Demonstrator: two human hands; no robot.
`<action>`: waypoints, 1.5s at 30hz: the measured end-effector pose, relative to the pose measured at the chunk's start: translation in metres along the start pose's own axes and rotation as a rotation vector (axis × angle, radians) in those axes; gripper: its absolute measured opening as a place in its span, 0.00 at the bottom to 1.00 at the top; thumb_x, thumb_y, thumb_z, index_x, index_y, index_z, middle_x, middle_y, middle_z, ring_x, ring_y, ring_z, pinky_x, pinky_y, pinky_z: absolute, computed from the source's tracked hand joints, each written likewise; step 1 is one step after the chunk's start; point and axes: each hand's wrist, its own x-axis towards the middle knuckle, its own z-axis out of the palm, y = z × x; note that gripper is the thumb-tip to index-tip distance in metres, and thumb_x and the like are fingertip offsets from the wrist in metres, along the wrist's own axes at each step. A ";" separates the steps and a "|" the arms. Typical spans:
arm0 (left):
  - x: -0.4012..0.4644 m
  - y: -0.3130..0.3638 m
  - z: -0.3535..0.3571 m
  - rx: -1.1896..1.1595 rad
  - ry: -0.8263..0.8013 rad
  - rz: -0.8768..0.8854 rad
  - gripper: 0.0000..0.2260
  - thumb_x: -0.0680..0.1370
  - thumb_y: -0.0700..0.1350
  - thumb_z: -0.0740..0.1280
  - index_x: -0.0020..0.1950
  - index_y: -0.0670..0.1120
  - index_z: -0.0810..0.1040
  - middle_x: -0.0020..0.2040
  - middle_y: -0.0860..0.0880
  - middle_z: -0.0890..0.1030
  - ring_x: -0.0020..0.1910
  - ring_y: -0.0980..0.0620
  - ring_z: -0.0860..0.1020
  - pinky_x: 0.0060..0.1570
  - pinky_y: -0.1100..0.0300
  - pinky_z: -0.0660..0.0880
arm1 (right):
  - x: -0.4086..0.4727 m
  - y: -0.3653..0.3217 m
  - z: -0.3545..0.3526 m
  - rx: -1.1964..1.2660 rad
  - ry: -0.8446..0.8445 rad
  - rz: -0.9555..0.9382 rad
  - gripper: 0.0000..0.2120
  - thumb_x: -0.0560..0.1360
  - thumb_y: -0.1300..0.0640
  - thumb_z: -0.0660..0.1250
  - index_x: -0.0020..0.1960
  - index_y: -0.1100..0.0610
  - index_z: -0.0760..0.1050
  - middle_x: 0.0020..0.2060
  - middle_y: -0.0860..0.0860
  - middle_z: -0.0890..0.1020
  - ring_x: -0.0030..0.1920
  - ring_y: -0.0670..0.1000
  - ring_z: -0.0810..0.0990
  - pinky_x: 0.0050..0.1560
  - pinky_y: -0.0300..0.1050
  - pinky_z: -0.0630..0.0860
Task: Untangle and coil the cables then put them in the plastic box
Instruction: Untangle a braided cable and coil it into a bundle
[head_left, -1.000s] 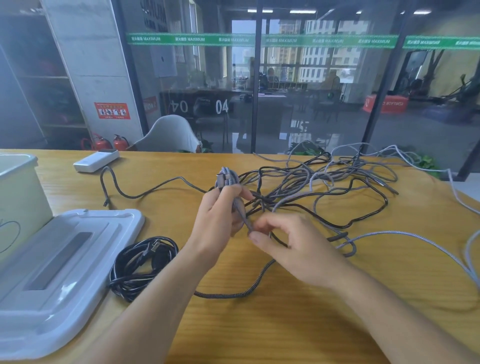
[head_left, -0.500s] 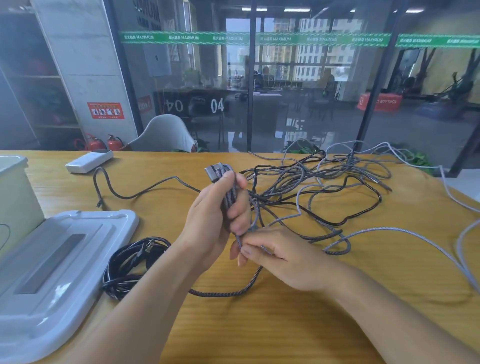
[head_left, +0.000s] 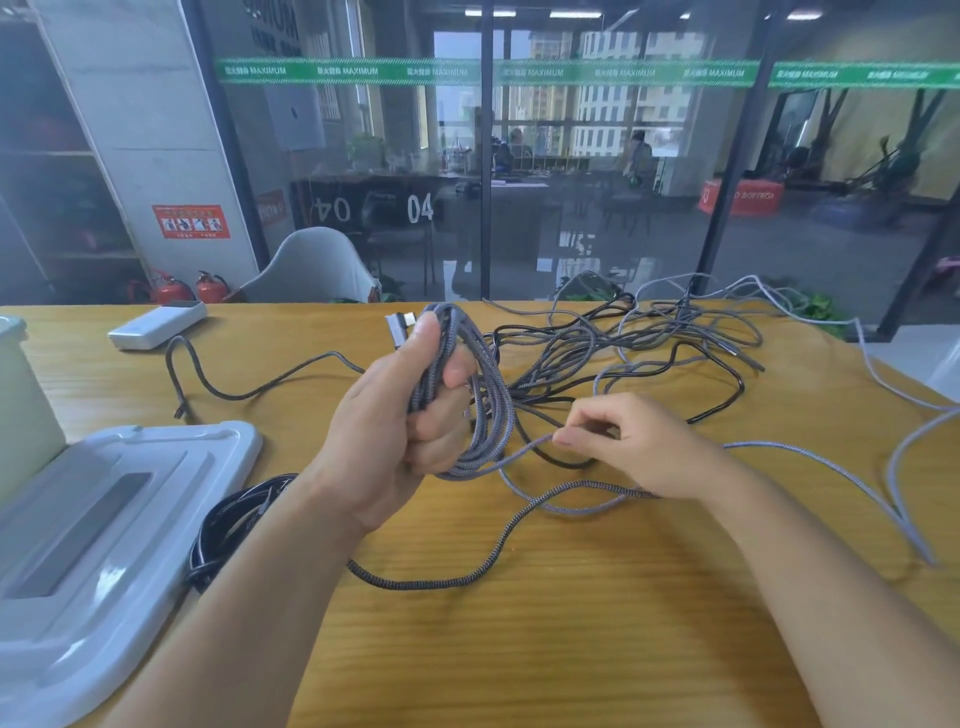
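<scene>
My left hand (head_left: 400, 415) grips a grey braided cable coil (head_left: 483, 410) of several loops, held upright above the table, its plug ends sticking out by the thumb. My right hand (head_left: 623, 447) pinches the loose run of the same grey cable (head_left: 530, 449) just right of the coil. Behind both hands lies a tangled pile of black and grey cables (head_left: 639, 353). A black coiled cable (head_left: 234, 525) rests on the table by my left forearm. The plastic box (head_left: 21, 410) stands at the far left edge, its white lid (head_left: 104, 519) lying beside it.
A white power bank (head_left: 156, 325) lies at the back left of the wooden table (head_left: 571, 623). Light grey cables (head_left: 904, 467) trail off the right side. A dark braided cable (head_left: 234, 387) snakes across the left. A glass wall stands behind the table.
My left hand has lifted and turned, and the coil now hangs in wider loops. My right hand moved right, away from the left, drawing the loose cable out.
</scene>
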 end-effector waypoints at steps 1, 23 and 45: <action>0.000 0.000 -0.001 0.006 -0.018 -0.008 0.21 0.84 0.61 0.54 0.38 0.51 0.72 0.24 0.57 0.59 0.22 0.58 0.54 0.22 0.63 0.53 | 0.000 0.003 -0.005 -0.002 0.029 0.008 0.18 0.76 0.33 0.65 0.41 0.47 0.79 0.33 0.47 0.78 0.35 0.50 0.74 0.41 0.52 0.72; 0.006 -0.026 0.018 0.625 -0.206 -0.123 0.25 0.88 0.54 0.55 0.41 0.35 0.62 0.28 0.43 0.59 0.27 0.46 0.55 0.27 0.62 0.60 | -0.001 -0.043 0.012 0.042 0.747 -0.122 0.20 0.74 0.47 0.79 0.33 0.55 0.74 0.22 0.46 0.68 0.26 0.48 0.66 0.31 0.37 0.63; 0.016 -0.043 0.007 0.483 0.297 -0.018 0.22 0.88 0.54 0.55 0.38 0.44 0.65 0.27 0.52 0.59 0.25 0.53 0.55 0.25 0.62 0.57 | -0.018 -0.070 0.021 0.223 0.209 -0.157 0.15 0.85 0.56 0.64 0.42 0.52 0.81 0.32 0.48 0.83 0.35 0.50 0.80 0.39 0.45 0.75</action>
